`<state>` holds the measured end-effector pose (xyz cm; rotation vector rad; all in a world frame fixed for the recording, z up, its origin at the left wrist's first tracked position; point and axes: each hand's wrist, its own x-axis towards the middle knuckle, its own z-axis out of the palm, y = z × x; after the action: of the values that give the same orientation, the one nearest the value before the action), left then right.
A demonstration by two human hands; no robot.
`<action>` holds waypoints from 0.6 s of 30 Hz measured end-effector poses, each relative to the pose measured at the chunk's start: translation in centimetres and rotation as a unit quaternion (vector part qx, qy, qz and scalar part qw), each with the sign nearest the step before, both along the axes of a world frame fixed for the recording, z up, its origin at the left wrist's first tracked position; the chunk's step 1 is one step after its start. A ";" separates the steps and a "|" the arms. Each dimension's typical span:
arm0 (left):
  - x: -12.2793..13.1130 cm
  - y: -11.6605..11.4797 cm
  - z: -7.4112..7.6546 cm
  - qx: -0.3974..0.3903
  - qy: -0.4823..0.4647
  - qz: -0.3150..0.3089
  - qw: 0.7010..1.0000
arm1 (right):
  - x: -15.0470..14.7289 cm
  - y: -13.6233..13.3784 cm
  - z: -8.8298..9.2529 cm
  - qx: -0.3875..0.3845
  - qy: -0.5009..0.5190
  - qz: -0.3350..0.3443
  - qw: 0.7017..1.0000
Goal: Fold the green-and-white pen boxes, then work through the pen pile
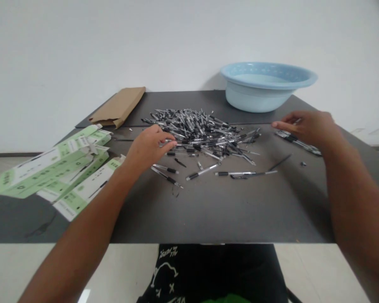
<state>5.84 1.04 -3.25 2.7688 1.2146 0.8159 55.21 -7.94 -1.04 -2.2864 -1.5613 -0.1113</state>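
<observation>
A heap of clear pens [192, 124] with black grips covers the middle of the table. At its left front edge is my left hand [151, 145], thumb and forefinger slightly apart and pointing into the pens. Whether the fingertips touch a pen cannot be made out. Over to the right, my right hand [311, 126] hovers at a small row of pens [298, 142], its thumb stretched out and its fingers loosely curved. Part of that row is hidden behind the hand. Several loose pens, including one clear pen [204, 171], lie in front of the heap.
Green and white cardboard boxes [47, 168] overlap at the left of the grey table [208, 214]. A brown paper envelope [118, 105] lies behind them. At the back right stands a light blue basin [259, 97]. A small metallic piece [303, 164] lies near the right forearm.
</observation>
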 end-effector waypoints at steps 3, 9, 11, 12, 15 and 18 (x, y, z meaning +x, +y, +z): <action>-1.1 1.6 -0.9 -0.038 0.017 -0.037 0.998 | -3.4 0.3 -0.1 0.006 0.014 0.089 0.996; -2.0 3.0 -2.1 -0.073 0.013 -0.053 0.996 | -6.2 0.3 -0.5 0.013 0.025 0.174 0.984; -2.0 3.0 -2.2 -0.080 0.015 -0.058 0.995 | -6.2 0.3 -0.7 0.011 0.024 0.182 0.983; -2.0 2.9 -2.2 -0.082 0.015 -0.061 0.995 | -6.2 0.4 -0.9 0.009 0.024 0.184 0.983; -1.8 2.7 -2.2 -0.087 0.016 -0.070 0.994 | -6.2 0.5 -1.3 0.004 0.027 0.188 0.982; -1.6 2.5 -2.2 -0.096 0.022 -0.080 0.992 | -6.5 0.5 -1.5 -0.004 0.033 0.201 0.979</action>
<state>4.23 3.55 -5.46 2.6966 1.0008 0.5963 48.68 -7.47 -2.59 -1.9112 -1.9514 0.0776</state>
